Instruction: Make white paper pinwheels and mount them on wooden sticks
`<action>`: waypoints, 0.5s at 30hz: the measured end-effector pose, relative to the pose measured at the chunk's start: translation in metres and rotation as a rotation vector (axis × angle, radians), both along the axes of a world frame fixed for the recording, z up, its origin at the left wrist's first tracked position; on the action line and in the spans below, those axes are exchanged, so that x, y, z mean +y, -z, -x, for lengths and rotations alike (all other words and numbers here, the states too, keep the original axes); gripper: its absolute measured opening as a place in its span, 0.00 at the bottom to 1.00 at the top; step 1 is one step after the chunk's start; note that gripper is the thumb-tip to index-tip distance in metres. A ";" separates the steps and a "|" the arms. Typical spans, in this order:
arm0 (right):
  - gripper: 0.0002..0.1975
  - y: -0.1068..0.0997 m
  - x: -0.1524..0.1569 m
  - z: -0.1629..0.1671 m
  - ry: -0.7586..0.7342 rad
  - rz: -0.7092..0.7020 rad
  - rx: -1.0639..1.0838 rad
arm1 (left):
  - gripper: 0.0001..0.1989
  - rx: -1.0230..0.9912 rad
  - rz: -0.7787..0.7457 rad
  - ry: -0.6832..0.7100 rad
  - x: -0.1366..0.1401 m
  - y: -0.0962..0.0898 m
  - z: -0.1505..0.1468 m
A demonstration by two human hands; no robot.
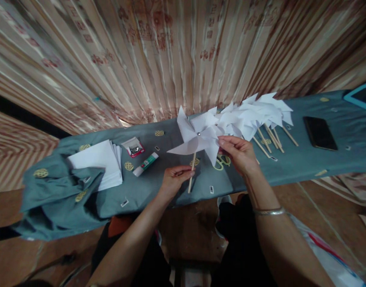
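A white paper pinwheel (187, 145) with a metal pin at its centre is held up above the cloth-covered table. My left hand (177, 178) is closed, pinching its thin wooden stick between thumb and fingers. At the pinwheel's right side, my right hand (235, 150) pinches the edge of a paper blade. Behind and to the right lies a pile of white pinwheels (260, 113), their sticks pointing toward me. Yellow-green scissors (221, 163) lie under the held pinwheel, with only the handles showing.
On the left are a stack of white paper squares (94, 159), an opened small box of metal pins (134, 147) and a green-and-white glue stick box (146, 164). A black phone (319, 133) and a blue-framed device (362, 97) lie on the right. A patterned curtain (171, 59) hangs behind.
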State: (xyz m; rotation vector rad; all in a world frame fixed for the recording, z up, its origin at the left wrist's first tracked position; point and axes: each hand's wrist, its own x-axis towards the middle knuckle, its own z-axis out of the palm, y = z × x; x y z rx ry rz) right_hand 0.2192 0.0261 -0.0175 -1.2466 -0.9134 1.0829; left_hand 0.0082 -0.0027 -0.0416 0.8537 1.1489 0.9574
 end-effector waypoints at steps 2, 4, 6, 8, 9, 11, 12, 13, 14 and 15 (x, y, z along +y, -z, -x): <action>0.21 0.000 -0.001 0.003 -0.019 0.024 0.016 | 0.15 0.003 -0.016 -0.008 0.000 0.001 0.000; 0.22 -0.001 -0.003 0.007 -0.035 0.059 0.048 | 0.14 0.011 -0.030 -0.017 0.000 0.002 0.001; 0.23 -0.003 -0.005 0.011 -0.061 0.085 0.076 | 0.14 0.013 -0.039 -0.032 0.001 0.003 0.001; 0.23 -0.003 -0.006 0.015 -0.100 0.092 0.085 | 0.14 0.013 -0.045 -0.043 0.001 0.003 0.001; 0.23 -0.004 -0.007 0.016 -0.120 0.090 0.082 | 0.14 0.013 -0.049 -0.045 0.001 0.003 0.000; 0.23 -0.003 -0.007 0.019 -0.161 0.087 0.074 | 0.15 0.016 -0.056 -0.047 0.001 0.004 0.000; 0.23 -0.003 -0.008 0.020 -0.179 0.089 0.069 | 0.15 0.017 -0.058 -0.049 0.001 0.004 0.000; 0.23 -0.003 -0.008 0.022 -0.196 0.091 0.066 | 0.15 0.017 -0.062 -0.051 0.001 0.004 0.000; 0.23 -0.002 -0.008 0.023 -0.211 0.095 0.065 | 0.15 0.017 -0.066 -0.053 0.001 0.005 0.000; 0.23 -0.002 -0.008 0.025 -0.222 0.100 0.069 | 0.14 0.015 -0.070 -0.052 0.001 0.005 0.000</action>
